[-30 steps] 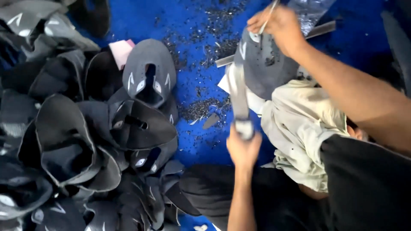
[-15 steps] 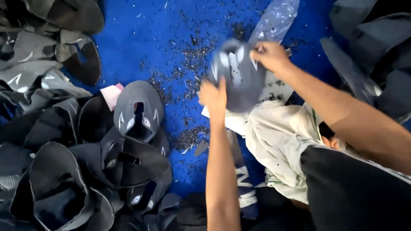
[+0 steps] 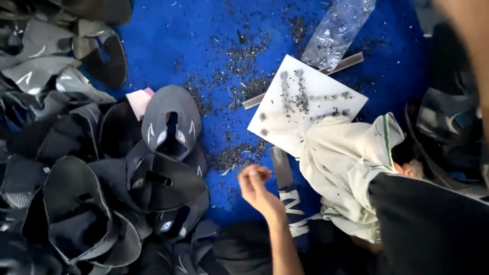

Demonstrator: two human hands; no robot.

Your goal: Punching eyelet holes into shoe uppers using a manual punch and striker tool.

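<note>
Left hand [image 3: 256, 187] hangs over the bright blue mat [image 3: 214, 30], just beside the near corner of the white square board [image 3: 305, 104]. Its fingers [image 3: 254, 172] are curled in and bunched together at the tips. I cannot tell if they pinch anything, it is too small to see. The wrist and arm run down to the bottom edge.

Right beside this hand, on the side nearer the board, lies a long grey strap with white marks [image 3: 286, 191]. It starts under the board's near edge and runs down toward the person.

The board is flat on the mat. It has little dark crumbs and grey smudges on it. A crumpled cream cloth [image 3: 346, 168] covers the board's near right corner. A clear plastic wrapper [image 3: 338, 30] lies past the board's far corner. A thin grey strip [image 3: 300, 81] pokes out from under the board on both sides.

Left of the board, lots of tiny dark bits [image 3: 239, 61] are scattered on the mat. Further left sits a big pile of dark grey shoe tops [image 3: 168, 125], with a small pink piece [image 3: 138, 102] tucked in.

Only a blurry bit of the right arm [image 3: 466, 35] shows, at the top right corner, well away from the board. The right hand is not seen.
</note>
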